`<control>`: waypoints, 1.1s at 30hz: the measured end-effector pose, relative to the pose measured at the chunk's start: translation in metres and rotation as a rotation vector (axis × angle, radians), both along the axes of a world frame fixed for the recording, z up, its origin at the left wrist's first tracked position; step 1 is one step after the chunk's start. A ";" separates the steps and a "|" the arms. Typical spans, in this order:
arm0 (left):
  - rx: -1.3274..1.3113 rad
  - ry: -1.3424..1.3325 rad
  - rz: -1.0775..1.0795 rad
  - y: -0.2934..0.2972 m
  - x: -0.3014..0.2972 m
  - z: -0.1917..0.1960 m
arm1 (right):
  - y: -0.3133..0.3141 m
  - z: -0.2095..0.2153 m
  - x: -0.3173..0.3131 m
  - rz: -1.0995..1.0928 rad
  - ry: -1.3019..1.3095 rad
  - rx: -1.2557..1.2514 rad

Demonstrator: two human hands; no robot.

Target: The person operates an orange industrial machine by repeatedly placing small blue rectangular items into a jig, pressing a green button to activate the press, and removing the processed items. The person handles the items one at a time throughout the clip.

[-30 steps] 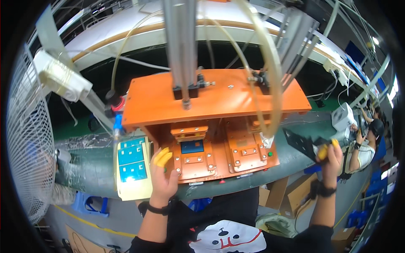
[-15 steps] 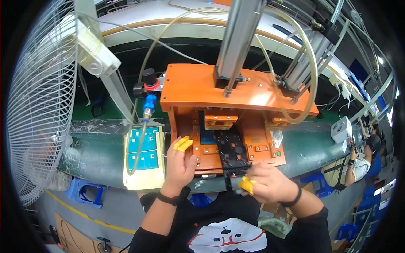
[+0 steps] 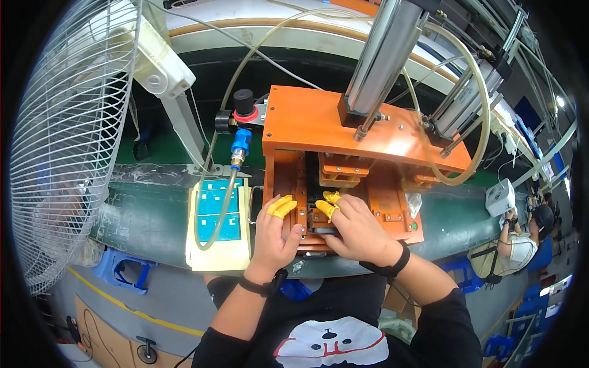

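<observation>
An orange pneumatic press [image 3: 362, 122] stands before me on the bench. My right hand [image 3: 365, 233], with yellow finger cots on its fingertips, closes on the near end of a black frame-like part [image 3: 324, 231] with cut-outs, which lies in the left bay under the press head. My fingers and the orange block above hide most of the part. My left hand [image 3: 273, 242], also in yellow finger cots, rests against the left front of the press base, thumb apart from the fingers, holding nothing.
Left of the press lie a pale yellow sheet [image 3: 197, 260] and blue-green sheets with light squares [image 3: 219, 227]. A blue air fitting [image 3: 242, 142] and a looping hose hang above them. A caged fan [image 3: 80, 141] stands far left. A person [image 3: 521, 245] sits at the right.
My right hand has moved forward and left, taking the black part from the middle of the base into the left bay. The view has shifted slightly; my left hand stays by the base.
</observation>
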State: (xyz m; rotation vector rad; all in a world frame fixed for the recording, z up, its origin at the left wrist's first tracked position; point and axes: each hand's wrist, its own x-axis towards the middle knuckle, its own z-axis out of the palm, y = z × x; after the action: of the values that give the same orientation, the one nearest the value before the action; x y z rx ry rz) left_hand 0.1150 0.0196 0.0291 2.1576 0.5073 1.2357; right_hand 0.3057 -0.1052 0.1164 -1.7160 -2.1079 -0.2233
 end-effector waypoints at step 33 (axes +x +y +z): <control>0.070 0.171 0.080 -0.002 -0.073 -0.024 | -0.042 -0.128 -0.101 0.393 0.509 -0.207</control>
State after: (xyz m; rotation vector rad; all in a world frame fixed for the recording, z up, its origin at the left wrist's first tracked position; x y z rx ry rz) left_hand 0.0421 0.0179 0.0051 2.3350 0.6355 1.1313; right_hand 0.2051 -0.1472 -0.0119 -1.2418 -2.0579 0.5072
